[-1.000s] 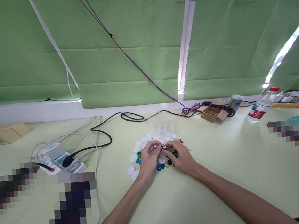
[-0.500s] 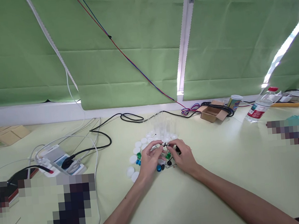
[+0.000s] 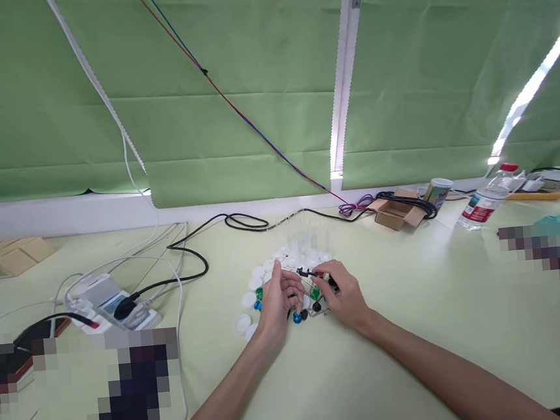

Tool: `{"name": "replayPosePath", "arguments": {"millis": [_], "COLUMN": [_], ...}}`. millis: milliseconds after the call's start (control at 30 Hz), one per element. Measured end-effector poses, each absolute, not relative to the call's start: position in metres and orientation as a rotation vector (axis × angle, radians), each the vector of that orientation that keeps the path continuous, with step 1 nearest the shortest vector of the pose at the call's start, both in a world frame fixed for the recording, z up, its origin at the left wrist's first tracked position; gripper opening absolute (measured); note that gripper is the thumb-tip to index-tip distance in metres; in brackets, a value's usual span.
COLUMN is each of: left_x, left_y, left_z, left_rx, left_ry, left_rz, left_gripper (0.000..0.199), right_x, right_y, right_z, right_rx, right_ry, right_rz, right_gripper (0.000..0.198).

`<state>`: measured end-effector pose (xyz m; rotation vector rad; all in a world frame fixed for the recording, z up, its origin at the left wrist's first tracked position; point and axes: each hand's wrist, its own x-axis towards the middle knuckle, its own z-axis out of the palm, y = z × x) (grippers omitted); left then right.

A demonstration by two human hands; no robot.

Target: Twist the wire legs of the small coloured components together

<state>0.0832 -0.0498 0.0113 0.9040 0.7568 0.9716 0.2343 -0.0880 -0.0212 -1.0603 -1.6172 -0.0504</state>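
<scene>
A small black piece with a narrow shaft is pinched between the thumb and fingers of my right hand. My left hand is just left of it, thumb raised and fingers loosely bent apart, with nothing seen in it. Under and around both hands lie small parts: white discs, a green piece, a blue round piece and black round pieces. Some parts are hidden behind my hands. Several clear tubes stand just beyond my fingers.
A power strip with plugs and cables lies left. At the back right are an open cardboard box with black cable, a can and a water bottle. A black cable runs along the table's back.
My left hand has let go of the black piece and opened, its thumb lifting and palm turning. The piece stays in my right hand, now more in sight.
</scene>
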Motion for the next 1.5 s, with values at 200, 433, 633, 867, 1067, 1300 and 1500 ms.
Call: {"name": "replayPosePath", "arguments": {"millis": [200,433,633,867,1067,1300,1500], "left_x": [0.082,0.082,0.08,0.079,0.081,0.082,0.081], "left_y": [-0.049,-0.047,-0.044,-0.044,-0.047,-0.049,-0.049], "left_z": [0.016,0.015,0.008,0.007,0.01,0.013,0.013], "left_rx": [0.738,0.711,0.76,0.82,0.837,0.883,0.914], "left_ry": [0.807,0.81,0.699,0.632,0.638,0.652,0.642], "left_rz": [0.882,0.861,0.85,0.845,0.858,0.859,0.861], "left_gripper": [0.053,0.039,0.032,0.022,0.015,0.02,0.023], "right_x": [0.235,0.236,0.236,0.236,0.236,0.236,0.237], "right_y": [-0.087,-0.086,-0.087,-0.087,-0.087,-0.087,-0.087], "right_z": [-0.024,-0.027,-0.024,-0.024,-0.024,-0.022,-0.022], "right_rx": [-0.976,-0.952,-0.98,-1.001,-1.018,-1.023,-1.038], "right_ry": [-1.727,-1.745,-1.697,-1.658,-1.639,-1.633,-1.623], "right_rz": [-0.052,-0.063,-0.041,-0.017,0.0,0.004,0.013], "right_gripper": [0.017,0.02,0.019,0.018,0.017,0.016,0.016]}}
